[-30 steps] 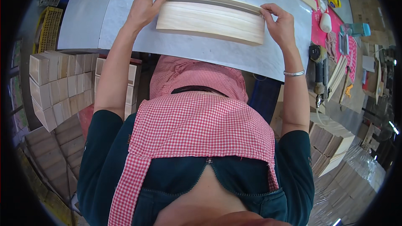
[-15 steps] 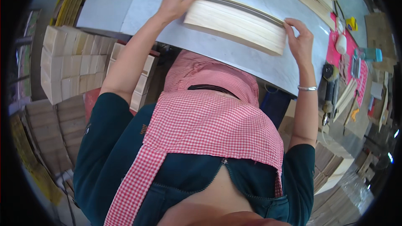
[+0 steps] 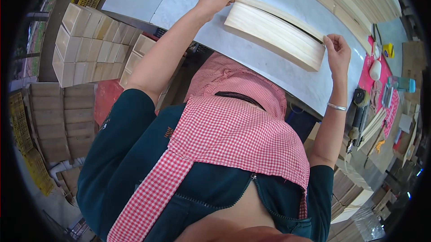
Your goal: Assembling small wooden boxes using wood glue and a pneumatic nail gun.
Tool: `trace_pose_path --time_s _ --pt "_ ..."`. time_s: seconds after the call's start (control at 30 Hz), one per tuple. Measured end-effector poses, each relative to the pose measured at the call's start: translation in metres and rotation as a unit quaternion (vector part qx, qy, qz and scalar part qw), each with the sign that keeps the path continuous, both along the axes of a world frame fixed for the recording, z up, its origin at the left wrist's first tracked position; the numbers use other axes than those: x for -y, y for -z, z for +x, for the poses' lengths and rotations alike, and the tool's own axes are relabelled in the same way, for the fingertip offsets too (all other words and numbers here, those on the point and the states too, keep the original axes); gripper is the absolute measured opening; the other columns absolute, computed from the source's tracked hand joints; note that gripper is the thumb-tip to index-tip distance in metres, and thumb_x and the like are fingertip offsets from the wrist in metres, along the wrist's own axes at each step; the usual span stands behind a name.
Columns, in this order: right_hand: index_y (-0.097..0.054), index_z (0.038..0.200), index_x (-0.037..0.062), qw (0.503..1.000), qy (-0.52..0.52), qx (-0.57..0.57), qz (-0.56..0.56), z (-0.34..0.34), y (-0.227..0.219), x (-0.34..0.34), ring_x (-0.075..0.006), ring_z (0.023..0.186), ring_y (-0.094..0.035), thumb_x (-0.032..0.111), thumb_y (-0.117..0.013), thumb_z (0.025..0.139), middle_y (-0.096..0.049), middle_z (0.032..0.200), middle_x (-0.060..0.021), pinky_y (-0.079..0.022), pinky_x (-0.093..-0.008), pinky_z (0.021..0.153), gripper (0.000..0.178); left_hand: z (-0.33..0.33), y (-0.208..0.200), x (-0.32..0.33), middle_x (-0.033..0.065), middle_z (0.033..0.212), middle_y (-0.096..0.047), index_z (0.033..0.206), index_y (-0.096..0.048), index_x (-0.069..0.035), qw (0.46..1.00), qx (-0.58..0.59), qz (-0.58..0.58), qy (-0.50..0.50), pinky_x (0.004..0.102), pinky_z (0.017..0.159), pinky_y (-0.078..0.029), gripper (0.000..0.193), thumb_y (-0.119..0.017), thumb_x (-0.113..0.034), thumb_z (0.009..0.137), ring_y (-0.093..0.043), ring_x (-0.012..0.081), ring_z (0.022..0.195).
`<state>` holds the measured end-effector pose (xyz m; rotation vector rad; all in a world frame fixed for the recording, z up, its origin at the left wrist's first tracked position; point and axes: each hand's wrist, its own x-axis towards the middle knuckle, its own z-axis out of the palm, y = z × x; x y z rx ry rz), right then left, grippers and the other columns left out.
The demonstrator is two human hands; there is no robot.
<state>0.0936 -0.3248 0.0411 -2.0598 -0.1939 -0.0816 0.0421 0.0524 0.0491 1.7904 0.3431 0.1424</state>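
On the pale worktable (image 3: 197, 0) lies a long, light wooden box (image 3: 274, 33), set at a slant. Along its far edge runs a thin wooden board (image 3: 287, 14), with a dark narrow gap between it and the box towards the right. My left hand (image 3: 217, 0) pinches the board's left end between thumb and fingers. At the other end my right hand (image 3: 338, 52) is closed with thumb and fingertips on the board's right corner. The box's inside is hidden.
Stacked wooden boxes (image 3: 85, 47) stand on the left beside the table. Long wooden boards (image 3: 341, 13) lie along the far side. To the right are a black air tool (image 3: 359, 112), a white bottle (image 3: 375, 70), a yellow tape roll (image 3: 388, 50) and a teal container (image 3: 406, 85).
The view has shifted, so the table and box sit farther right and lower. The dark gap has narrowed at the left end; both hands keep hold of the board.
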Motion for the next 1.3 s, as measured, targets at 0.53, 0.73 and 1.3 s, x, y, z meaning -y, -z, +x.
trace_pose_path --time_s 0.53,0.73,1.3 --pt "-0.074 0.099 -0.003 0.997 0.07 -0.023 -0.004 -0.015 0.007 -0.001 -0.0132 0.069 -0.06 0.011 -0.066 0.091 -0.071 0.082 -0.0067 -0.05 -0.0262 0.066 0.018 0.001 -0.001 -0.004 0.0148 0.104 -0.073 0.111 -0.074 0.006 0.999 -0.023 0.033 0.022 0.0301 0.085 -0.06 0.026 -0.071 -0.01 0.091 -0.069 0.0203 0.09" --pt "-0.074 0.099 -0.0043 0.992 0.1 -0.023 -0.071 -0.044 0.004 -0.001 -0.0177 0.069 -0.063 0.01 -0.065 0.091 -0.073 0.085 -0.0111 -0.052 -0.0297 0.066 0.019 -0.012 -0.007 0.0 0.0165 0.107 -0.072 0.112 -0.072 0.008 0.997 -0.068 0.019 0.017 0.032 0.086 -0.059 0.027 -0.068 -0.01 0.092 -0.068 0.0222 0.092" --pt "-0.072 0.099 -0.005 0.968 0.1 0.071 -0.217 -0.052 -0.002 -0.019 -0.0193 0.069 -0.064 0.011 -0.066 0.091 -0.072 0.084 -0.0125 -0.052 -0.0308 0.066 0.019 -0.019 -0.011 0.001 0.021 0.122 -0.066 0.119 -0.067 0.009 0.993 -0.111 0.032 0.02 0.0362 0.094 -0.055 0.033 -0.062 -0.011 0.093 -0.064 0.0283 0.104"
